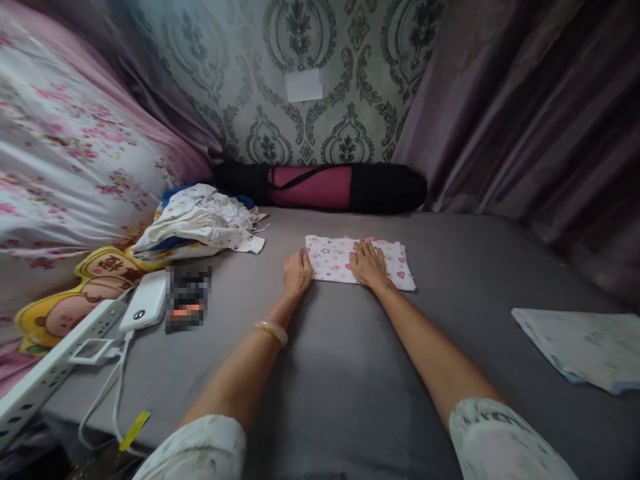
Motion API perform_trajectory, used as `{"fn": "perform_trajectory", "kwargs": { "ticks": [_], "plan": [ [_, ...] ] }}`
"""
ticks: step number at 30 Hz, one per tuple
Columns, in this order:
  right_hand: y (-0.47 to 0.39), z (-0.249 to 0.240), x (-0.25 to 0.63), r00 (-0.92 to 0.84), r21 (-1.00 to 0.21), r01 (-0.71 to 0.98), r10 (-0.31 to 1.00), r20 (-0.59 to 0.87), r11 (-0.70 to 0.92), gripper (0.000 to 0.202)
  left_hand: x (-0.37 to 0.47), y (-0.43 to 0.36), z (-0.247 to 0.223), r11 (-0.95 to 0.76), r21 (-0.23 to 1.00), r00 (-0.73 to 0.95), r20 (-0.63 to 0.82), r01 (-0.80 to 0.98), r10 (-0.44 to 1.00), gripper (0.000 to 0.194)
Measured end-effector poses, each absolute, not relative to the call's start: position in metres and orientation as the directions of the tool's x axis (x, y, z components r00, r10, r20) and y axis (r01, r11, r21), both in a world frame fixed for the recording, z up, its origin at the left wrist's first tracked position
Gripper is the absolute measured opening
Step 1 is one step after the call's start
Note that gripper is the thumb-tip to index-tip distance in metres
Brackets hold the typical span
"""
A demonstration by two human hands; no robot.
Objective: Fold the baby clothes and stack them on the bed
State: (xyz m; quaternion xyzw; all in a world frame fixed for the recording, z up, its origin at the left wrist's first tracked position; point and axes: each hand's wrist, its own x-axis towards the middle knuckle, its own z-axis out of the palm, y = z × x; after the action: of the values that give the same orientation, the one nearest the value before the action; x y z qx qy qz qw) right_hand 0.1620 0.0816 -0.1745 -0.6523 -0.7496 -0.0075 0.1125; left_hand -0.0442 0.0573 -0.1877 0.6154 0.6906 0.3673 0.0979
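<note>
A folded cloth, white with pink hearts and small prints, lies flat on the grey sheet; a bit of pink edging shows along its far side. My left hand is at its left edge, fingers curled in and closed on that edge, partly hidden from view. Flat on top of the cloth, right of its middle, rests my right hand with the fingers stretched out and slightly spread. A pale bangle sits on my left wrist.
Rumpled clothes lie at the left, near a yellow cartoon cushion, a white power bank and a power strip with cables. A black-and-pink long bag lies along the wall. Another folded pale cloth is at right.
</note>
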Motion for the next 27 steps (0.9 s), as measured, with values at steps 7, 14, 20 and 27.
{"fn": "perform_trajectory", "kwargs": {
  "ticks": [7, 14, 20, 27],
  "plan": [
    [0.083, -0.169, 0.154, -0.111, -0.142, 0.981, 0.982, 0.155, 0.133, 0.055, -0.05, 0.061, -0.192, -0.003, 0.724, -0.324, 0.312, 0.69, 0.893, 0.037],
    [0.08, -0.171, 0.135, -0.147, -0.159, 0.972, 0.977, 0.157, 0.172, 0.056, -0.055, 0.057, -0.191, 0.008, 0.789, -0.369, 0.279, 0.614, 0.886, 0.049],
    [0.082, -0.165, 0.13, -0.127, -0.162, 0.976, 0.986, 0.107, 0.144, 0.056, -0.054, 0.054, -0.188, 0.017, 0.809, -0.393, 0.267, 0.588, 0.88, 0.047],
    [0.086, -0.166, 0.103, -0.175, -0.194, 0.959, 0.97, 0.171, 0.207, 0.056, -0.053, 0.053, -0.183, 0.031, 0.811, -0.401, 0.255, 0.584, 0.88, 0.047]
  ]
}}
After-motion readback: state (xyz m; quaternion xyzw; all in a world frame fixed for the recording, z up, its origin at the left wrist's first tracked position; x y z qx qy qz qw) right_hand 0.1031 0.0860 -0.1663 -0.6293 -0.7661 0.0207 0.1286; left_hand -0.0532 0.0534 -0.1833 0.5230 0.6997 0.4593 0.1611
